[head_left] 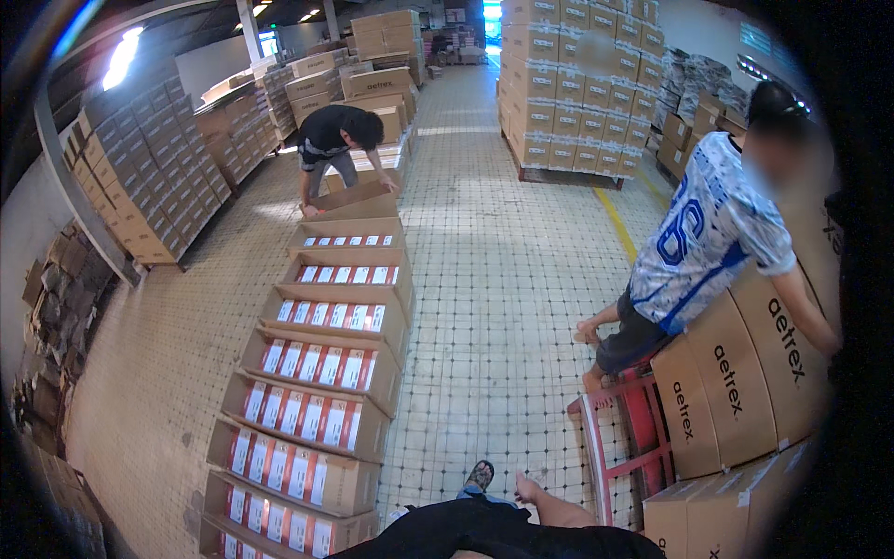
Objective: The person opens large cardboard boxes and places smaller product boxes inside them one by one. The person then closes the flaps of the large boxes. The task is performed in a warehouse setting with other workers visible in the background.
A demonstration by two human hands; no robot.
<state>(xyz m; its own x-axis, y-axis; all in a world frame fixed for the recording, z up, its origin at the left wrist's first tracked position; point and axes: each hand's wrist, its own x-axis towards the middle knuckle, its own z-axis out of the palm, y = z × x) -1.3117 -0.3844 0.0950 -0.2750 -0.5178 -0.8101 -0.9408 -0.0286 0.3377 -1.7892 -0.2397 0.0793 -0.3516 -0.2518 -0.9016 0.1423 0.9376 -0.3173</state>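
Observation:
My right hand (529, 488) hangs low in front of me, near the lower edge, its forearm reaching in from the right. It holds nothing that I can see; one finger stands out from the rest, so it looks loosely open. My left hand is out of sight; only a small patch of skin shows at the bottom rim, and I cannot tell what it belongs to. Left of my sandalled foot (480, 476) runs a row of open cardboard cartons (374, 438). Smaller red and white boxes (296, 473) stand packed inside them. My right hand touches none of these.
A person in black (333, 140) bends over the row's far carton (358, 199). On the right, a person in a white and blue shirt (698, 233) reaches over large cartons (717, 391) beside a red metal frame (619, 466). Stacked pallets (577, 102) stand farther back.

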